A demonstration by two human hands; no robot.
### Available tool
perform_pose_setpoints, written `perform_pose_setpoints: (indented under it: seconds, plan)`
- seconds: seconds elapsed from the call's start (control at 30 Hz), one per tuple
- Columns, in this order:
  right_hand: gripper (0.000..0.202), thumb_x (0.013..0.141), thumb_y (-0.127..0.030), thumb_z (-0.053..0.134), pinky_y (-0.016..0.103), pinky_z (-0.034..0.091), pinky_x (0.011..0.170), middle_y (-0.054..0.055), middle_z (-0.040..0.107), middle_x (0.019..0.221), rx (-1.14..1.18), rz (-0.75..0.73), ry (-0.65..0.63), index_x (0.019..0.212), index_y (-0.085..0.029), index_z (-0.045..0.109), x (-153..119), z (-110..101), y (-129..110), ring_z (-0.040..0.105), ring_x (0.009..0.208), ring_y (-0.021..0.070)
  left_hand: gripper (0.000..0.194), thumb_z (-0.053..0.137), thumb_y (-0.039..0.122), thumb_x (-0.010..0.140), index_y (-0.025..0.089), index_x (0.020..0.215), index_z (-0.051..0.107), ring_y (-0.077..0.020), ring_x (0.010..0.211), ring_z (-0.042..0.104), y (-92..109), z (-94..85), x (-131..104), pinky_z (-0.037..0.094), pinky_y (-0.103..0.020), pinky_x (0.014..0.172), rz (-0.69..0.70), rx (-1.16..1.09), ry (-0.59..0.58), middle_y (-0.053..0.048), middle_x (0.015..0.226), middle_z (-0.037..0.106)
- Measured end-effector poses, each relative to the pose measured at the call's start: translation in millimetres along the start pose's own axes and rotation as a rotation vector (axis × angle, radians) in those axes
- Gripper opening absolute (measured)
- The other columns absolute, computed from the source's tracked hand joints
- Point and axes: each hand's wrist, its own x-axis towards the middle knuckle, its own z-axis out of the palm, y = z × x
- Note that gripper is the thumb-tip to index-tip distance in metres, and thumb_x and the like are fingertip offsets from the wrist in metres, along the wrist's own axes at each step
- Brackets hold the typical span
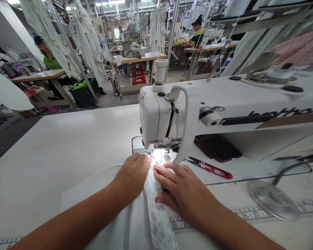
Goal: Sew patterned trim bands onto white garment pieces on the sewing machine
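A white sewing machine (167, 111) stands over the table, its lamp lighting the needle plate (158, 158). Pale fabric (135, 215) runs from the table's front edge up to the presser foot, with a light strip (160, 225) in a green leaf print along its right side. Close to the foot, my left hand (134, 173) has its fingers curled down on the cloth, gripping it. My right hand (179, 184) rests on the printed strip with fingers stretched toward the needle and thumb spread apart. The needle tip is lost in glare.
Red-handled thread snips (211, 169) lie right of the needle plate, near a dark phone-like case (219, 147). A clear round dish (273, 199) and a printed ruler (255, 215) are at right. Co-workers sit at other machines behind; a red stool (138, 74) stands beyond the table.
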Motion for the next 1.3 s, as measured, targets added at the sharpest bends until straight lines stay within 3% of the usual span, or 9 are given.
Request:
perform_pose_setpoints:
  seconds: [0.33, 0.93, 1.3]
  plan:
    - [0.046, 0.083, -0.041, 0.068, 0.048, 0.047, 0.09, 0.006, 0.063, 0.128, 0.01, 0.019, -0.034, 0.12, -0.015, 0.062, 1.6, -1.6, -0.7, 0.052, 0.116, 0.0303, 0.02, 0.042, 0.003, 0.088, 0.017, 0.077, 0.052, -0.0207, 0.077, 0.048, 2.4, -3.7, 2.4, 0.049, -0.036, 0.07, -0.009, 0.012, -0.041, -0.005, 0.08, 0.052]
    - [0.049, 0.08, -0.039, 0.072, 0.048, 0.047, 0.092, 0.006, 0.063, 0.128, 0.044, 0.055, -0.034, 0.121, -0.015, 0.061, 2.5, -5.0, -2.4, 0.052, 0.115, 0.0294, 0.018, 0.045, 0.006, 0.09, 0.018, 0.078, 0.053, -0.021, 0.077, 0.049, -1.2, -0.3, 2.2, 0.047, -0.036, 0.07, 0.009, 0.014, 0.015, -0.004, 0.076, 0.051]
    - [0.049, 0.084, -0.042, 0.066, 0.045, 0.051, 0.087, 0.007, 0.063, 0.128, -0.078, -0.002, -0.004, 0.121, -0.01, 0.061, -2.4, 3.5, -6.8, 0.055, 0.106, 0.028, 0.016, 0.048, 0.004, 0.086, 0.016, 0.08, 0.055, -0.0205, 0.078, 0.051, -1.1, -1.5, -1.2, 0.049, -0.035, 0.07, 0.034, -0.012, 0.029, -0.006, 0.082, 0.056]
